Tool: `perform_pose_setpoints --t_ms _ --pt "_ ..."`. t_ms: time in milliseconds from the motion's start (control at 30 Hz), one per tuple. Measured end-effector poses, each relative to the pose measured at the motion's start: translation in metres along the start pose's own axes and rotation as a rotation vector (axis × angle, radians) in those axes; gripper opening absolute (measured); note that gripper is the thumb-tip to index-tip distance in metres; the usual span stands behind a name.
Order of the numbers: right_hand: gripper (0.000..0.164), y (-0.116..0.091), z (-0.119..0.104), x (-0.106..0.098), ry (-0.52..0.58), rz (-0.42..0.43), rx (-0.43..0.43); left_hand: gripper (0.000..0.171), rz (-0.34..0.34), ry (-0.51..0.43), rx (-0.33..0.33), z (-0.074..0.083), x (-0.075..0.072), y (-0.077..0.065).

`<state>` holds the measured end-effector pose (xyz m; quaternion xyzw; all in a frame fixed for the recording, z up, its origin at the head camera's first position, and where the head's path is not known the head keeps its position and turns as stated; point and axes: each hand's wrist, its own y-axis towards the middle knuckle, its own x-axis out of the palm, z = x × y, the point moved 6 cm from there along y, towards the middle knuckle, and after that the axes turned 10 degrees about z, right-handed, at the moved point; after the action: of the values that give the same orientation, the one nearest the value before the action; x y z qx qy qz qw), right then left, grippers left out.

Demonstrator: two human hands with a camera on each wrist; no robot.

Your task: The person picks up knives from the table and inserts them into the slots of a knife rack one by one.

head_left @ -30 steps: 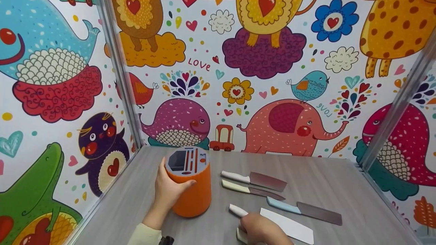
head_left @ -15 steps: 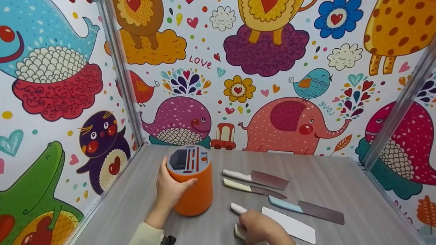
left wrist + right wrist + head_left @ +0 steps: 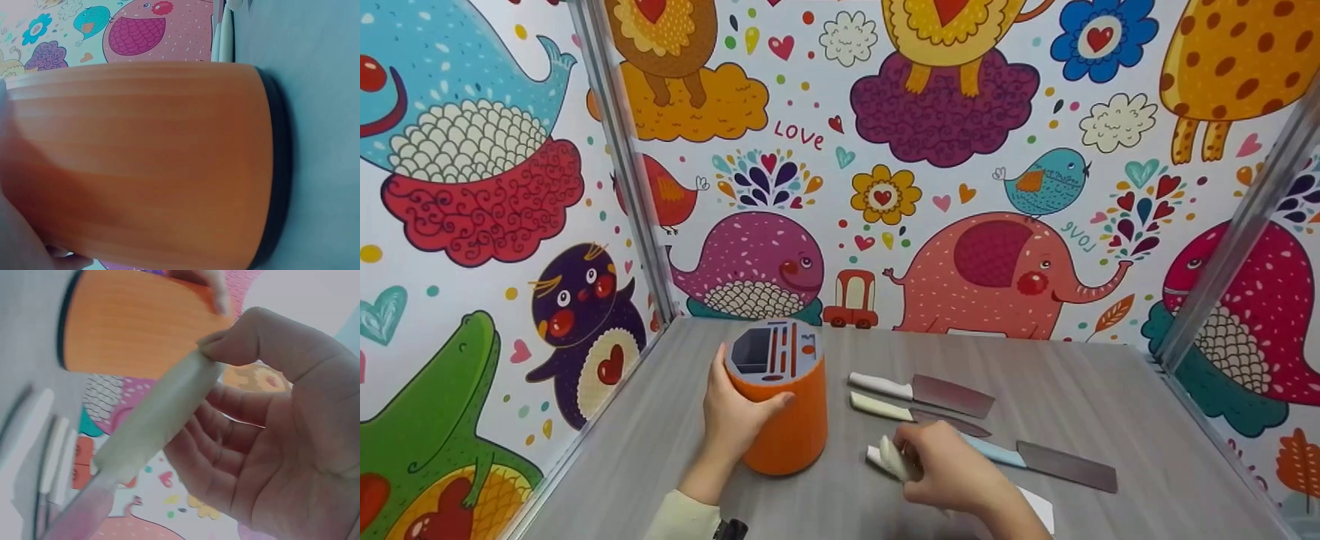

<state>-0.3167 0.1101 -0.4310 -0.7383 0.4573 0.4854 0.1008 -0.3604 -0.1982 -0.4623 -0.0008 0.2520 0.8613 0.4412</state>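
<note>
My left hand (image 3: 735, 427) grips the orange round knife block (image 3: 795, 439), fingers behind and thumb across its front. The block stands upright, its grey slotted top showing. My right hand (image 3: 960, 469) pinches the cream handle of a knife (image 3: 160, 413) between thumb and fingers, raised over the table. In the right wrist view its blade points down and left. Beneath this hand lies a white-bladed cleaver (image 3: 1041, 511), largely covered. Beyond it are a white-handled cleaver (image 3: 952, 395), a cream-handled pointed knife (image 3: 881, 406) and a blue-handled cleaver (image 3: 1069, 466).
The grey wood-grain table (image 3: 645, 420) is boxed in by printed cartoon panels. Metal posts (image 3: 641, 187) stand at the panel corners. The flat knives lie right of the block, blades to the right.
My right hand has lifted the cream-handled knife from the table, moving up and now overlapping the white-bladed and blue-handled cleavers. The left hand and block stay put.
</note>
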Motion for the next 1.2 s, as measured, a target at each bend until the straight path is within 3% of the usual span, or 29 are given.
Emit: perform_pose_setpoints --t_ms 167,400,733,867,967,1033,1200 --pt "0.034 -0.006 -0.002 -0.029 0.078 0.137 0.004 0.126 0.008 -0.003 -0.020 0.000 0.001 -0.001" --pt "0.035 -0.014 0.004 -0.062 0.189 0.285 0.085 0.127 0.025 0.002 -0.035 -0.001 0.002 -0.002" --pt "0.035 -0.020 0.012 -0.079 0.319 0.456 0.165 0.125 0.035 -0.004 -0.035 0.000 0.004 -0.006" --pt "0.035 -0.020 0.014 -0.081 0.362 0.507 0.201 0.125 0.052 0.008 -0.002 0.004 0.005 -0.007" --pt "0.036 -0.021 0.014 -0.082 0.371 0.534 0.222 0.125 0.089 0.016 0.081 0.012 0.003 -0.009" --pt "0.036 -0.021 0.014 -0.081 0.377 0.543 0.230 0.123 0.140 0.021 0.179 0.020 0.000 -0.011" --pt "0.035 -0.019 0.012 -0.079 0.394 0.546 0.238 0.107 0.310 -0.004 0.579 0.055 -0.014 -0.026"
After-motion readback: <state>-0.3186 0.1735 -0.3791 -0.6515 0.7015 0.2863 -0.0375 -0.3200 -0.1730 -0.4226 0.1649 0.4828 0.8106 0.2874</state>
